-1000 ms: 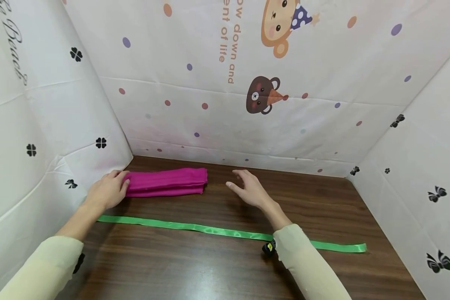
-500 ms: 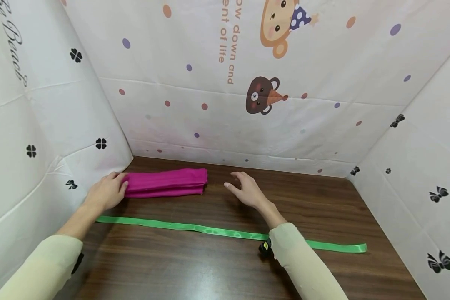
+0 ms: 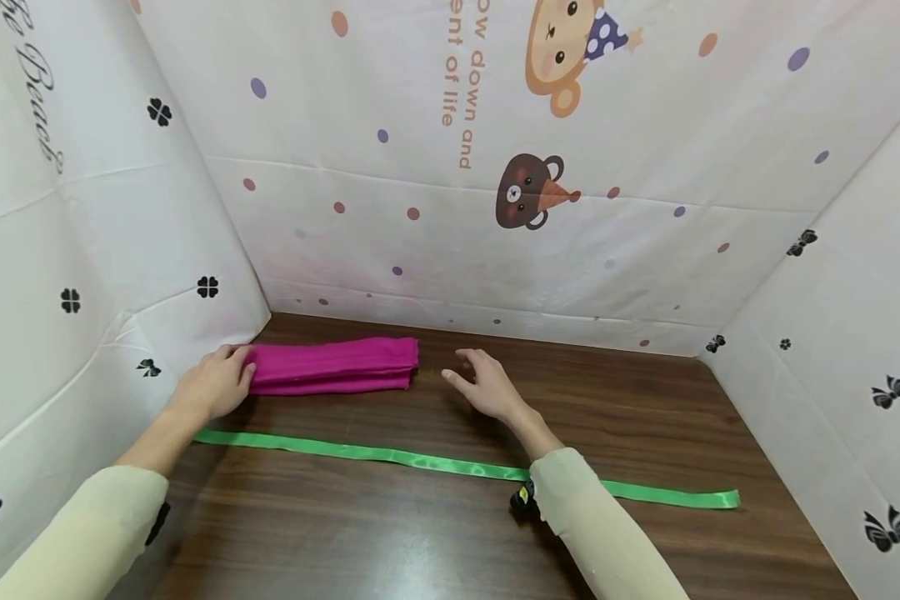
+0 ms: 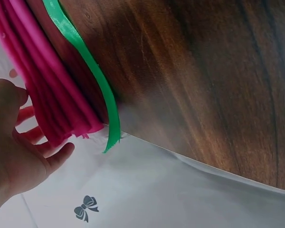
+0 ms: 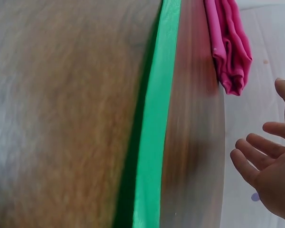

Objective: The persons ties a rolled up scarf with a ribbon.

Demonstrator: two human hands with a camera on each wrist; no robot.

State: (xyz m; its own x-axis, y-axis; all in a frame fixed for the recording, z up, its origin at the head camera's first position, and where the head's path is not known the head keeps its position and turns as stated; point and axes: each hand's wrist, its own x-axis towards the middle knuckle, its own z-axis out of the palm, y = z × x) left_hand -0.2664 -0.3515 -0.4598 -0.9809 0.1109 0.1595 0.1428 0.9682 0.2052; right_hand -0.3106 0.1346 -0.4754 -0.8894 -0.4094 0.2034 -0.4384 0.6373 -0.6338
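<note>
Head view, green ribbon (image 3: pixel 450 463) btwn hands & sleeves, printed backdrop (image 3: pixel 495 167)

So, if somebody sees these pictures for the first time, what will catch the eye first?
Probably the folded magenta cloth at the back left of the wooden table, with the left hand touching its left end. Next, the long green ribbon lying flat across the table in front of it. The right hand hovers open, just right of the cloth.
</note>
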